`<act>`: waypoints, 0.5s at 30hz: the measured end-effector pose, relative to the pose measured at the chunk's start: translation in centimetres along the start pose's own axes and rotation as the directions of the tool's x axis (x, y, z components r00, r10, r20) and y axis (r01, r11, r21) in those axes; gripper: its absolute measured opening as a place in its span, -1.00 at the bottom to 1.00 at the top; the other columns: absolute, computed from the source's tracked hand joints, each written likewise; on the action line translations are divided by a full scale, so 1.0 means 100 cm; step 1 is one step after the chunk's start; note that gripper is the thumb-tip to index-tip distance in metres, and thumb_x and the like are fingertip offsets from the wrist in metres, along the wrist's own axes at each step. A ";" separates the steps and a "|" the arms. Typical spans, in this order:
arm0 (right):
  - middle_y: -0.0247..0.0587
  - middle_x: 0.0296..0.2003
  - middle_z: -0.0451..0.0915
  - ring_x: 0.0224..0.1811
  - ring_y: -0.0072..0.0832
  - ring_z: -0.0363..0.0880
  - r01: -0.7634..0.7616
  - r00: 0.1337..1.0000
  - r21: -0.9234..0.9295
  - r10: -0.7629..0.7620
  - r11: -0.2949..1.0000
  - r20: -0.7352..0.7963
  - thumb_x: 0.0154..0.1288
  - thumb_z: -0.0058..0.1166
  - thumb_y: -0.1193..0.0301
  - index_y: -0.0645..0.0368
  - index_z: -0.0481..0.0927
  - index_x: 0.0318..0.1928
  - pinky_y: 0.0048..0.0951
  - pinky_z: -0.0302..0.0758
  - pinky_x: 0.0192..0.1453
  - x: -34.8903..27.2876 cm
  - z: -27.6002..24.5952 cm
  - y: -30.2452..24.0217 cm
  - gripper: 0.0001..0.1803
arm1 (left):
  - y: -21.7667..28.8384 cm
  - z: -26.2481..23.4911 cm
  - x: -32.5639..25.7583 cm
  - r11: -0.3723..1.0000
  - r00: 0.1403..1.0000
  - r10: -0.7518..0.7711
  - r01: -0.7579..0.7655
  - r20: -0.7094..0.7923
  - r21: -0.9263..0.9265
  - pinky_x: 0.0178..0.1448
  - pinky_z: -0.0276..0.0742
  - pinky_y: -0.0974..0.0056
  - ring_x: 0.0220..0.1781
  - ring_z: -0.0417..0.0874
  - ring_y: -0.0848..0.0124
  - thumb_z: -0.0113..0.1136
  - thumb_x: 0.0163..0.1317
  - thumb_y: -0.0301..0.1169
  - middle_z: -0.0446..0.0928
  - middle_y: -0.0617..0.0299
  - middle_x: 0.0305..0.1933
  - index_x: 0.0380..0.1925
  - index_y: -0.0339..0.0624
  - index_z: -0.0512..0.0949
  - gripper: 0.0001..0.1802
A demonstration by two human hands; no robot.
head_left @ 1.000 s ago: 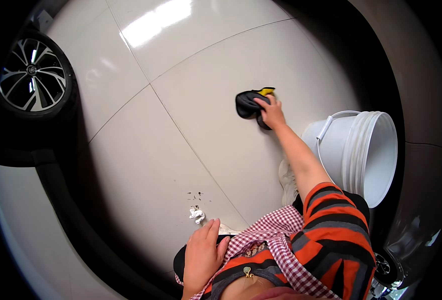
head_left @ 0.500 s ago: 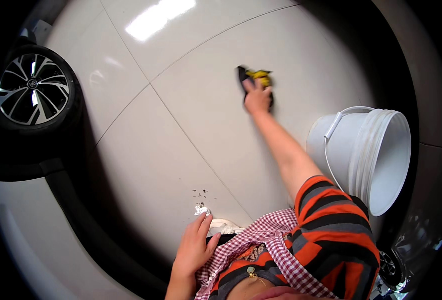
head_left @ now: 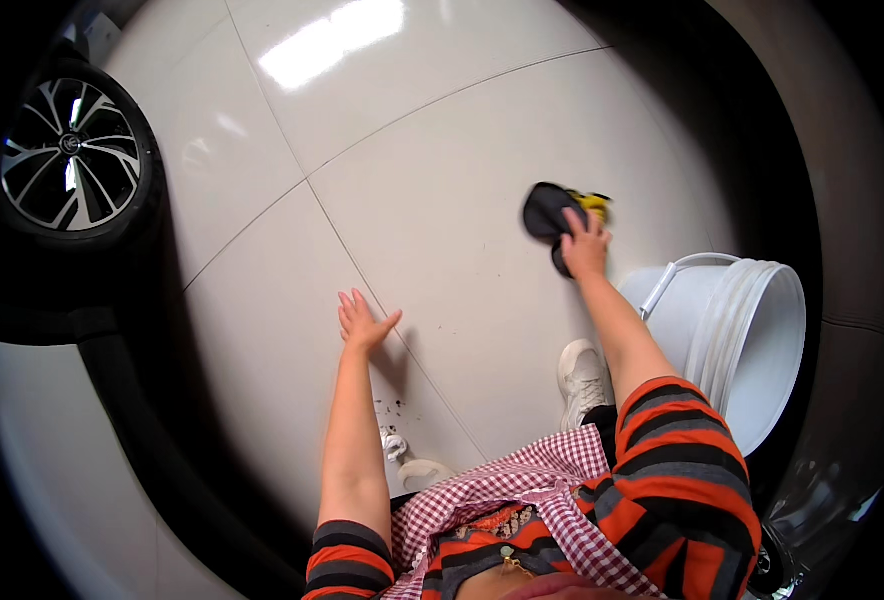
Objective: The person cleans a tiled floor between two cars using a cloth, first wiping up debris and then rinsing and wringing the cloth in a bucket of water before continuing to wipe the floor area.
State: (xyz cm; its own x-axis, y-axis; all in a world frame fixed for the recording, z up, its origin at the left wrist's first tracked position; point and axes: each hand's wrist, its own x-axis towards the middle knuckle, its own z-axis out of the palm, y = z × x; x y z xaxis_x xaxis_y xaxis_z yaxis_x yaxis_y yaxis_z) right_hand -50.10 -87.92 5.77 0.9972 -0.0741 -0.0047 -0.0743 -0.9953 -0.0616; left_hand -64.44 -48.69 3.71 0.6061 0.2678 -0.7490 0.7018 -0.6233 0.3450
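Note:
My right hand point(head_left: 586, 248) grips a black and yellow object point(head_left: 552, 212) with a broad, rounded dark part and a yellow part beyond my fingers. It is blurred, and I cannot make out its kind. It is over the light floor tiles, just left of the white bucket. My left hand point(head_left: 364, 325) reaches forward with fingers and thumb spread, holding nothing, and its shadow falls on the tile to its right. Beside my left forearm lies a crumpled white tissue point(head_left: 392, 444), with small dark crumbs point(head_left: 392, 405) around it.
A white bucket point(head_left: 692, 300) lies tipped on its side at the right, its mouth facing right. My pale shoes point(head_left: 582, 378) stand on the floor. A car wheel point(head_left: 72, 150) and light body panel point(head_left: 52, 430) line the left; a dark car side point(head_left: 842, 380) curves along the right.
My right hand has drawn the black and yellow object nearer and to the right. My left hand has left the tissue's side and stretched forward. A second shoe now shows.

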 end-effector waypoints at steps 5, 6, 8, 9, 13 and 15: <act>0.01 0.33 0.04 0.39 -0.13 -0.05 -0.785 0.602 -0.044 0.777 0.618 0.184 0.26 -0.08 0.09 -0.41 0.16 0.31 0.06 -0.06 0.34 0.068 0.007 0.084 -0.41 | 0.006 0.031 -0.015 0.997 0.989 -0.075 0.077 -0.124 0.011 0.38 -0.51 -0.25 0.47 -0.62 0.01 0.48 -0.39 0.11 -0.66 0.01 0.45 0.36 -0.04 -0.52 0.55; -0.03 0.35 0.01 0.41 -0.13 -0.10 -0.834 0.528 -0.078 0.830 0.547 0.180 0.26 -0.08 0.08 -0.44 0.16 0.31 0.09 -0.05 0.35 0.088 0.014 0.109 -0.41 | 0.006 0.035 -0.016 0.999 0.991 -0.036 0.035 -0.129 -0.007 0.36 -0.53 -0.27 0.46 -0.65 -0.01 0.48 -0.39 0.12 -0.68 -0.02 0.44 0.35 -0.04 -0.54 0.55; 0.02 0.35 -0.03 0.37 -0.09 0.06 -0.859 0.483 -0.104 0.860 0.502 0.163 0.27 -0.10 0.06 -0.44 0.11 0.33 0.07 0.04 0.34 0.132 0.027 0.178 -0.40 | 0.017 0.042 -0.017 0.998 0.992 0.020 -0.027 -0.126 -0.054 0.35 -0.55 -0.27 0.46 -0.66 -0.02 0.50 -0.39 0.09 -0.68 -0.01 0.44 0.36 -0.04 -0.51 0.55; 0.07 0.36 -0.05 0.35 -0.11 0.11 -0.853 0.496 -0.085 0.850 0.516 0.177 0.29 -0.13 0.06 -0.42 0.07 0.35 0.10 0.00 0.34 0.154 0.036 0.181 -0.39 | 0.020 0.039 -0.016 0.999 0.991 -0.007 0.000 -0.137 -0.050 0.35 -0.55 -0.27 0.46 -0.66 -0.02 0.50 -0.39 0.09 -0.68 -0.01 0.44 0.36 -0.04 -0.51 0.55; 0.03 0.35 0.04 0.39 0.00 -0.04 -0.674 0.708 -0.100 0.679 0.732 0.196 0.27 -0.17 -0.04 -0.38 0.05 0.36 0.14 -0.06 0.36 0.250 0.053 0.108 -0.35 | 0.017 0.027 -0.024 0.997 0.997 -0.040 0.036 -0.062 -0.068 0.33 -0.63 -0.26 0.44 -0.73 -0.03 0.50 -0.36 0.07 -0.72 -0.06 0.42 0.35 -0.06 -0.53 0.54; -0.08 0.34 0.11 0.41 -0.02 -0.10 -0.571 0.792 -0.102 0.579 0.815 0.195 0.24 -0.17 -0.09 -0.40 0.06 0.35 0.23 -0.11 0.34 0.298 0.061 0.046 -0.33 | 0.014 0.028 -0.024 0.998 0.998 -0.037 0.034 -0.050 -0.053 0.34 -0.65 -0.24 0.43 -0.74 -0.03 0.50 -0.35 0.07 -0.73 -0.05 0.42 0.35 -0.08 -0.53 0.54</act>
State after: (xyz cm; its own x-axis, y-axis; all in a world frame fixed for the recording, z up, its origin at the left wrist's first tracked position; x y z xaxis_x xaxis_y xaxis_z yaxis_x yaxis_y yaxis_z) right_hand -20.75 -94.36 -0.78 0.7464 -0.6231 -0.2338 -0.6298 -0.7748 0.0545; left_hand -65.99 -52.23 4.45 0.5980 0.3270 -0.7317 0.7409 -0.5737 0.3492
